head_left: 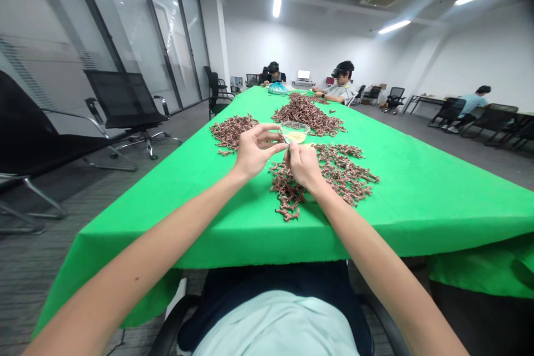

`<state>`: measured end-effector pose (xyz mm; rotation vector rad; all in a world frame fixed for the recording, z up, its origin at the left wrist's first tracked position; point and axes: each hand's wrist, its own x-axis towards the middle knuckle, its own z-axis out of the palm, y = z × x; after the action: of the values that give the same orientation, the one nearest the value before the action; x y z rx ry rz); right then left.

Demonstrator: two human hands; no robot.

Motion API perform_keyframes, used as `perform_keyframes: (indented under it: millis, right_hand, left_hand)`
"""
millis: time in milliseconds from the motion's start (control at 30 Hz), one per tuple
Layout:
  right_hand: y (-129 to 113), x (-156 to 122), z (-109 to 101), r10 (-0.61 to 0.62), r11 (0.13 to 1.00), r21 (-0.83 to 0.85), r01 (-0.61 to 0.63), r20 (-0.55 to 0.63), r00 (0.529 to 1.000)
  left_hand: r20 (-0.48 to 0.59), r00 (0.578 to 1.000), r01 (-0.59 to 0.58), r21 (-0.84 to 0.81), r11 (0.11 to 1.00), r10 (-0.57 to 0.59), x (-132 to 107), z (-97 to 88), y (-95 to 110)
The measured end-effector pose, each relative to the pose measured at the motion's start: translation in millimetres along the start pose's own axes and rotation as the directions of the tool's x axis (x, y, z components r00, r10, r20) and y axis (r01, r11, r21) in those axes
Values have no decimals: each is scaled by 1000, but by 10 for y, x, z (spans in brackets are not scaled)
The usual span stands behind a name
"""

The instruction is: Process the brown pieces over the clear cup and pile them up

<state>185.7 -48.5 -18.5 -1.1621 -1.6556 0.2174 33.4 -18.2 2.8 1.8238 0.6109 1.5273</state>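
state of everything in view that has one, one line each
left hand: fingertips pinched on a small piece
right hand: pinched on the same piece
small piece: held by both hands, too small to identify
clear bowl: upright, holds pale yellow bits
nearest brown pile: loose, spread under the hands
green cloth: flat, draped over table edge
black chair: unoccupied
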Motion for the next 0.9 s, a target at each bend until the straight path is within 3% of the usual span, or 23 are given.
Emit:
perform_keyframes:
  millis: [433,733,900]
  right_hand:
    - [51,5,28,-31,969,-246,29,-5,1000]
    - [62,7,37,-24,972,-235,19,-20,1000]
    - [62,15,20,6,978,-208,-11,-28,1000]
  left_hand:
    - [-16,999,28,25,999,-28,-28,-1,-6]
    - [-5,999,45,14,999,-45,-7,-13,-43]
    - [50,991,123,-42,992,-121,12,-17,-83]
